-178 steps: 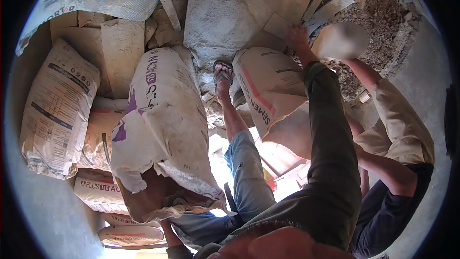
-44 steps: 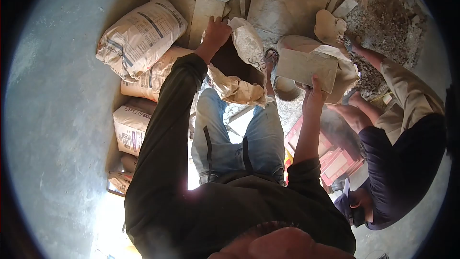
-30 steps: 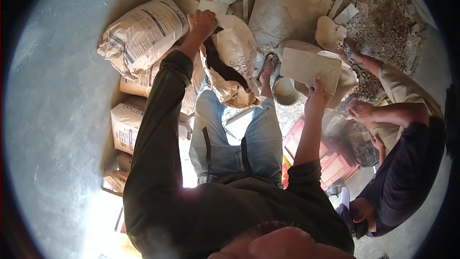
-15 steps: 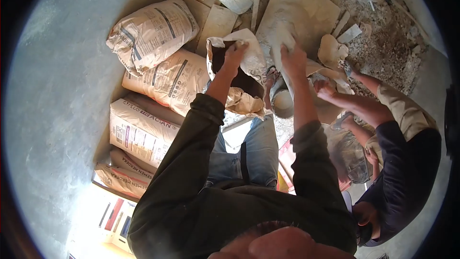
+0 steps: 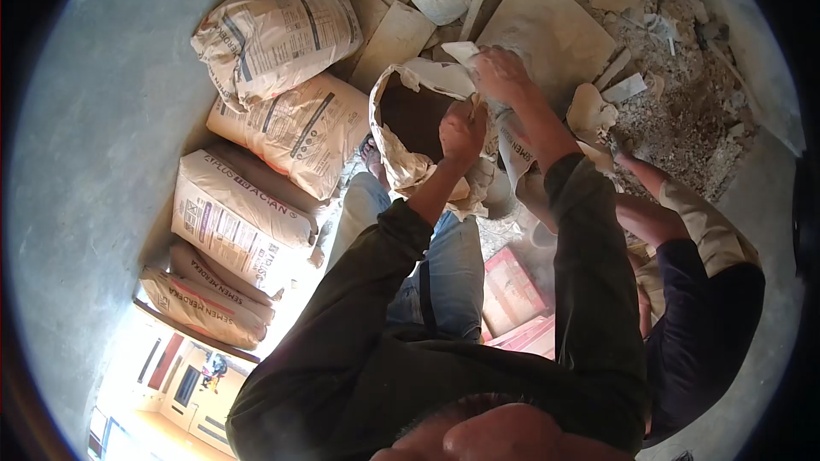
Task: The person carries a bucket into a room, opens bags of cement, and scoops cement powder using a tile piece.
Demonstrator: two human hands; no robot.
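Note:
An open paper sack stands in front of me, its ragged mouth showing a dark inside. My left hand is closed on the right rim of this sack. Just beyond it, my right hand grips a pale, dusty paper flap that sticks out to its left. Which sack the flap belongs to, I cannot tell. Below my right forearm is a second printed cement sack, partly covered. A bucket between the sacks is mostly hidden.
Full cement sacks lie along the wall at left. A dusty square board and rubble are beyond my hands. A co-worker crouches close at right. Red-and-white boxes stand beside my legs.
My left hand has moved right across the open sack to its right rim. My right hand has moved up and left, close to it. The co-worker's hand is now hidden behind my arm.

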